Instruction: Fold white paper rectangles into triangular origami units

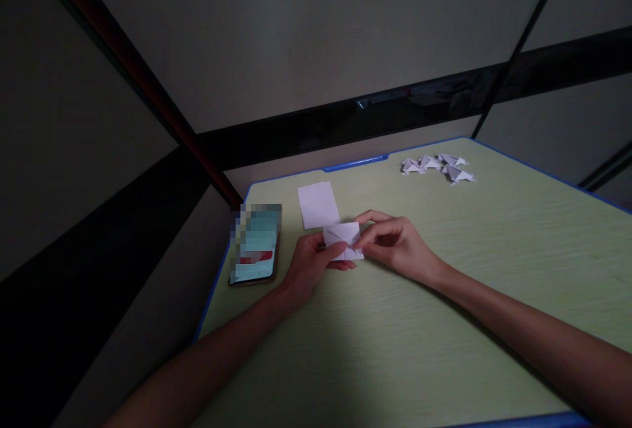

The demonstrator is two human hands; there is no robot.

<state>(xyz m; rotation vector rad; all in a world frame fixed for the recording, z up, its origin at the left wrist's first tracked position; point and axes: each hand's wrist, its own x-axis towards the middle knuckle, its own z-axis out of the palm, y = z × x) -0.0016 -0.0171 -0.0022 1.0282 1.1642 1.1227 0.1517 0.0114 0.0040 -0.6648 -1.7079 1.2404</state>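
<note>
Between my two hands is a small piece of white paper (338, 233), folded into a rectangle with slanting creases on its face. My left hand (309, 265) grips its left and lower side, thumb on top and fingers underneath. At the right edge, my right hand (395, 243) pinches the paper between thumb and fingers. Just behind the folded paper, a flat white sheet (317, 204) lies on the table.
A phone (257, 243) with a lit, partly blurred screen lies left of my hands. Several folded paper figures (457, 173) sit at the back right of the light green, blue-edged table (494, 230). Dark-banded panels (345, 39) rise behind the table.
</note>
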